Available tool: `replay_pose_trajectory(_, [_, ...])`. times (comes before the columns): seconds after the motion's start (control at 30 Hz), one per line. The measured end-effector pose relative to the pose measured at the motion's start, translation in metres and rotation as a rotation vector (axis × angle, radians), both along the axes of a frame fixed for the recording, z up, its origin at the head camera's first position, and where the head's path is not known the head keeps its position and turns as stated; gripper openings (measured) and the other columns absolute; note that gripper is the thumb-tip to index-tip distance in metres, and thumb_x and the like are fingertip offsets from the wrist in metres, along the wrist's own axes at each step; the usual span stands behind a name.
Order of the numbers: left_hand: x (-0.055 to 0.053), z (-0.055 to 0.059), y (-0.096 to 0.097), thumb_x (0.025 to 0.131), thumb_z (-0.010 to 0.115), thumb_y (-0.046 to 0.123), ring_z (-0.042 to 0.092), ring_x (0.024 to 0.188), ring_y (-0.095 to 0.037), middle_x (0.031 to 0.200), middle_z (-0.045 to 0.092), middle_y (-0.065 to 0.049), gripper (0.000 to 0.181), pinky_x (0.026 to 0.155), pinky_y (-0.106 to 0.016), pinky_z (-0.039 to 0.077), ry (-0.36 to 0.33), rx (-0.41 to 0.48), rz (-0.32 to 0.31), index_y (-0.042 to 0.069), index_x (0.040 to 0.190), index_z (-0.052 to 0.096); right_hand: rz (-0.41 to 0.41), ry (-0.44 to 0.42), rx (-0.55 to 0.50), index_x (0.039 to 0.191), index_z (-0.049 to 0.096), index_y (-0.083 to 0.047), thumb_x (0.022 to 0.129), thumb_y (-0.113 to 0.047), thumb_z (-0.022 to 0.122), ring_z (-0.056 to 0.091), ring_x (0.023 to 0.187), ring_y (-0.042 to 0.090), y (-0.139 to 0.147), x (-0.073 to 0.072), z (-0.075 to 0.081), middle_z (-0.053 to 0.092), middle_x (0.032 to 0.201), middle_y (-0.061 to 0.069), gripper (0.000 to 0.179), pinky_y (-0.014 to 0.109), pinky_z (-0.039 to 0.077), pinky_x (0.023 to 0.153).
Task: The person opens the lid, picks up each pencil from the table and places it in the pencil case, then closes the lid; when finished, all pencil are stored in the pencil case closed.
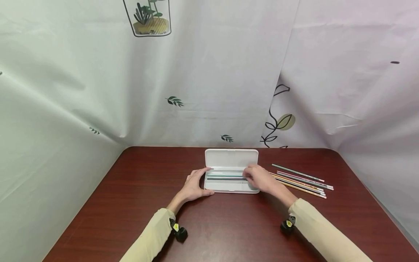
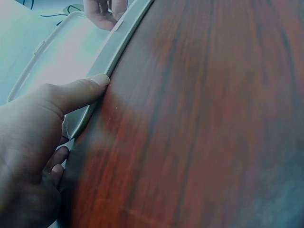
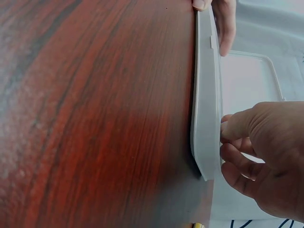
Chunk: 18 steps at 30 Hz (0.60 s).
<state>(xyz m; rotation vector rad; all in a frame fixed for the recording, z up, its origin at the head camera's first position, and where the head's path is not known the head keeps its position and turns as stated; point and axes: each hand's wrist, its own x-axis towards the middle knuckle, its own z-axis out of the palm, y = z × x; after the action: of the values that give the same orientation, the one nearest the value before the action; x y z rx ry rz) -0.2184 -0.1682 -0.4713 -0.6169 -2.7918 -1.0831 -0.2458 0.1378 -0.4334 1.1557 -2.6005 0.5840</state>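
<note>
A white pencil case [image 1: 226, 187] stands open on the table, its lid [image 1: 231, 158] raised at the back. Several pencils [image 1: 224, 176] lie lengthwise inside, teal and dark ones among them. My left hand [image 1: 192, 187] grips the case's left end, thumb on the front edge [image 2: 97, 85] and fingers at the back. Over the right part of the case, my right hand [image 1: 260, 178] has thumb and fingers curled together, pinching at the right end of a pencil. In the right wrist view the case's front wall [image 3: 207, 95] hides what lies between those fingertips.
Several more pencils [image 1: 301, 183] lie side by side to the right of the case, past my right hand. A green pencil [image 1: 298, 173] lies slightly apart behind them. The reddish-brown table [image 1: 137, 182] ends at a pale curtain [image 1: 209, 91] with plant prints.
</note>
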Motion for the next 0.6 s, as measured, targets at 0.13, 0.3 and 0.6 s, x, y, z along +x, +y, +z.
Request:
replay_pose_trajectory(0.13, [-0.001, 0.000, 0.000, 0.071, 0.089, 0.031, 0.040, 0.132, -0.031, 0.144, 0.051, -0.010, 0.088, 0.101, -0.054, 0.030, 0.004, -0.004, -0.002, 0.013, 0.146, 0.049, -0.025, -0.017, -0.008, 0.084, 0.069, -0.006, 0.081, 0.007, 0.071, 0.056, 0.077, 0.019, 0.003, 0.001, 0.000, 0.059, 0.082, 0.000, 0.014, 0.036, 0.050, 0.070])
replay_pose_trajectory(0.3, [0.000, 0.001, 0.000, 0.071, 0.089, 0.031, 0.040, 0.132, -0.031, 0.144, 0.051, -0.010, 0.088, 0.101, -0.053, 0.030, 0.003, -0.006, -0.001, 0.013, 0.147, 0.049, -0.068, -0.044, -0.048, 0.085, 0.070, -0.006, 0.083, 0.004, 0.072, 0.055, 0.075, 0.017, 0.013, 0.005, 0.003, 0.058, 0.082, -0.001, 0.011, 0.036, 0.049, 0.067])
replay_pose_trajectory(0.6, [0.000, 0.001, -0.001, 0.071, 0.089, 0.031, 0.040, 0.131, -0.031, 0.144, 0.052, -0.010, 0.088, 0.101, -0.053, 0.030, 0.012, -0.011, -0.010, 0.012, 0.147, 0.048, -0.147, -0.014, -0.122, 0.089, 0.071, -0.004, 0.080, 0.007, 0.073, 0.060, 0.075, 0.016, 0.054, 0.021, 0.001, 0.063, 0.085, -0.001, 0.015, 0.036, 0.051, 0.066])
